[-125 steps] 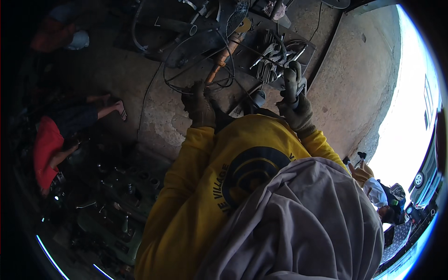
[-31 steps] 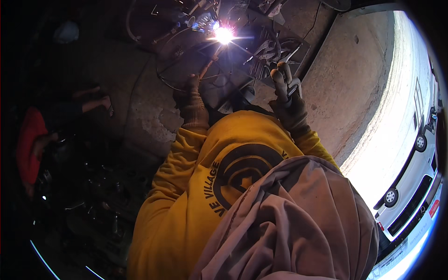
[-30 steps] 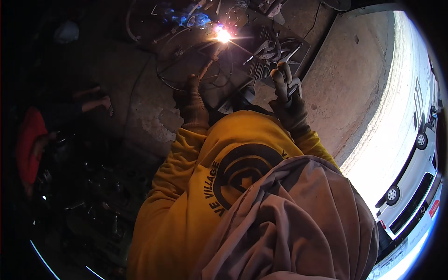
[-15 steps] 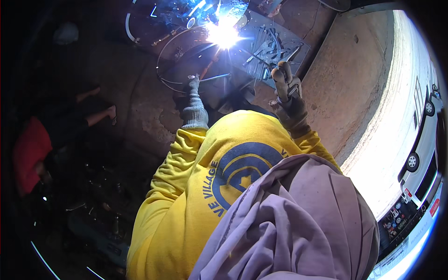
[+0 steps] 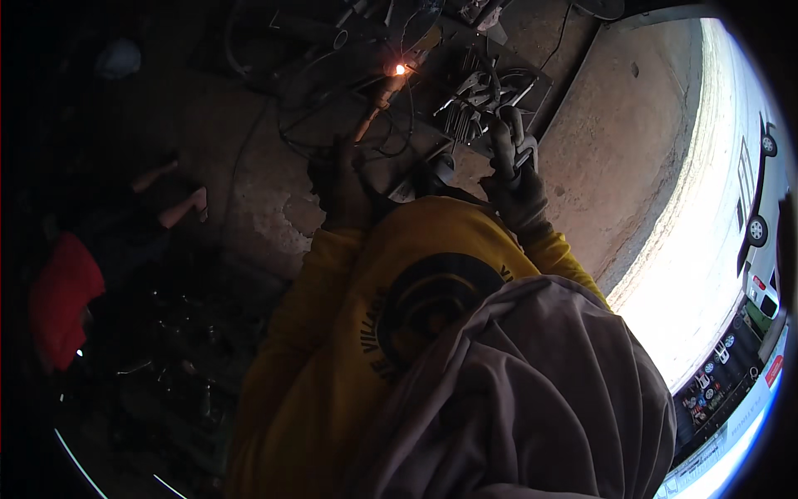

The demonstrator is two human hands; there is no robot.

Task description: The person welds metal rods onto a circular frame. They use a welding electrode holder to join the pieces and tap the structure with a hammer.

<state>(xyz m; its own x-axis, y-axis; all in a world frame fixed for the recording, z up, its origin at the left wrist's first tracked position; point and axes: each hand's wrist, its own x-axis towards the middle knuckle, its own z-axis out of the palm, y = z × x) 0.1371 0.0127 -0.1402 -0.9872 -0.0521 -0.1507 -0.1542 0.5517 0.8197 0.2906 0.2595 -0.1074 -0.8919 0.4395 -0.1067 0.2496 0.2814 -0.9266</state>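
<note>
My gloved left hand (image 5: 339,179) is closed around the near end of a rusty orange-brown metal bar (image 5: 378,106), which slants away from me to the right. Near the bar's far end glows a small orange-hot spot (image 5: 400,70). My gloved right hand (image 5: 517,170) is closed on a grey welding electrode holder (image 5: 524,156), beside a pile of loose metal pieces (image 5: 478,98). I cannot make out the electrode in the dimness. Much of my left hand is in shadow.
The metal pieces lie on a dark plate (image 5: 540,87). Thin curved wire or cable (image 5: 287,141) loops near my left hand. Off to the left is a person in a red shirt (image 5: 66,287). A bright road (image 5: 690,274) and a white vehicle (image 5: 761,224) are at the right.
The bright welding arc and its sparks have gone out, leaving a glowing spot and a much darker scene. Both hands stay nearly in place. The white vehicle has moved away up the road.
</note>
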